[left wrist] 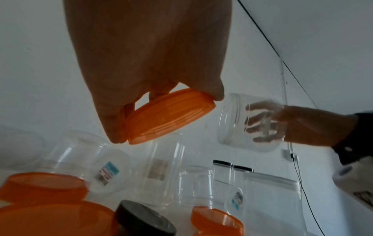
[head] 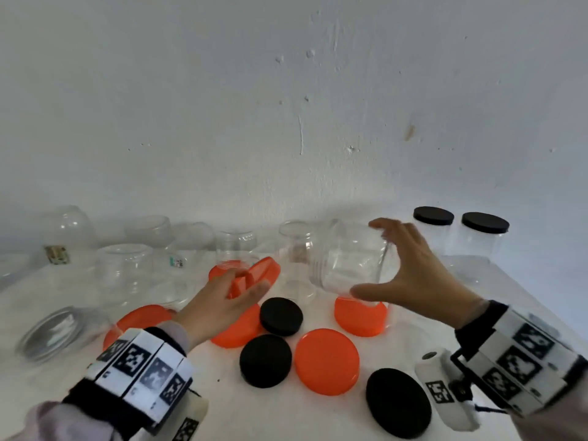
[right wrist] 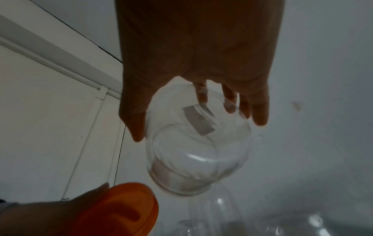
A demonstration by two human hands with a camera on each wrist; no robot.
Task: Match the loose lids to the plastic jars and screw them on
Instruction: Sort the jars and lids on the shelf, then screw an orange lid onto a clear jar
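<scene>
My left hand (head: pixel 237 289) grips a tilted orange lid (head: pixel 256 275) above the table; in the left wrist view the orange lid (left wrist: pixel 169 116) shows its threaded underside. My right hand (head: pixel 410 259) holds a clear plastic jar (head: pixel 350 256) on its side in the air, mouth turned left toward the lid; thumb below, fingers over the top. In the right wrist view the clear jar (right wrist: pixel 197 140) hangs from my fingers, with the orange lid (right wrist: pixel 121 209) at lower left. A small gap separates lid and jar.
Loose orange lids (head: pixel 327 361) and black lids (head: pixel 265 360) lie on the white table (head: pixel 222 409). Several open clear jars (head: pixel 124 268) stand at the back left. Two jars with black lids (head: pixel 485 222) stand at the back right by the wall.
</scene>
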